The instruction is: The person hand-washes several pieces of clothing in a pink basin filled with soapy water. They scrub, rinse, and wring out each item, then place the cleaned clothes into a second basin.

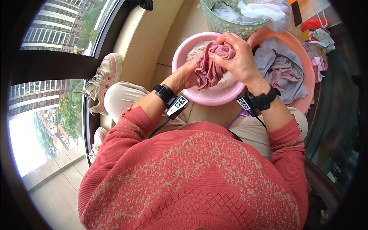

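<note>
A bunched, twisted dusky-pink cloth (211, 69) is held in both hands above a pink plastic basin (198, 99). My left hand (185, 75) grips its lower left side, the fingers mostly hidden behind the folds. At the upper right end, my right hand (240, 59) is closed around the cloth, thumb across the front, the skin looking wet. Beneath the hands, a cream-white cloth (197, 51) lies inside the basin, partly covered by the pink cloth. Each wrist wears a black strap with a small device and a cable.
An orange basin (310, 72) with pale garments (283, 72) stands at the right, touching the pink one. Beyond them is a green perforated basket (230, 28) with white garments. Sneakers (105, 74) rest on the window ledge at left. Crumpled packaging (317, 61) lies at far right.
</note>
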Demonstrator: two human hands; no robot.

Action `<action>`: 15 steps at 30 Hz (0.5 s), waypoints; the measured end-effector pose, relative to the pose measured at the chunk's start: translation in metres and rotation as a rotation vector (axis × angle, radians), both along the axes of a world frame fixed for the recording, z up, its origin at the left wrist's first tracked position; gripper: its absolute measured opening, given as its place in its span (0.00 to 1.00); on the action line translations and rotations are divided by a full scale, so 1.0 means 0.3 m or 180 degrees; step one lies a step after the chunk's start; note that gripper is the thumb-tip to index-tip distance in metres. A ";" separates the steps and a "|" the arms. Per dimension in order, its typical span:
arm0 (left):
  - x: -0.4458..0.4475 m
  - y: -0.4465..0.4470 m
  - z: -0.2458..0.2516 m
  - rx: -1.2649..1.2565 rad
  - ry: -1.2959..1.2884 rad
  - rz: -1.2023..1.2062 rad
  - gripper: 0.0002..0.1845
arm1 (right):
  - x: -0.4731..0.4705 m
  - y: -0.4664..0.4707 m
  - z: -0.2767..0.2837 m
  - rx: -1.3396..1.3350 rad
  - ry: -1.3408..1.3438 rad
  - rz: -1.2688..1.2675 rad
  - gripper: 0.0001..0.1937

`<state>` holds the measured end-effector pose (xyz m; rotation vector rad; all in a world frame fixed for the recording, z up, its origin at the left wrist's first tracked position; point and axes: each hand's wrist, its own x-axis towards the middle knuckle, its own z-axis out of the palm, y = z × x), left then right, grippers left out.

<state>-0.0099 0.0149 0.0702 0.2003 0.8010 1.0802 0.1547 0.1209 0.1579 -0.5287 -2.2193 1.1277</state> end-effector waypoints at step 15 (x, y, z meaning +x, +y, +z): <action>0.090 0.062 0.231 0.0456 0.1314 0.1518 0.12 | 0.109 0.011 -0.034 -0.2448 0.0963 -0.0152 0.22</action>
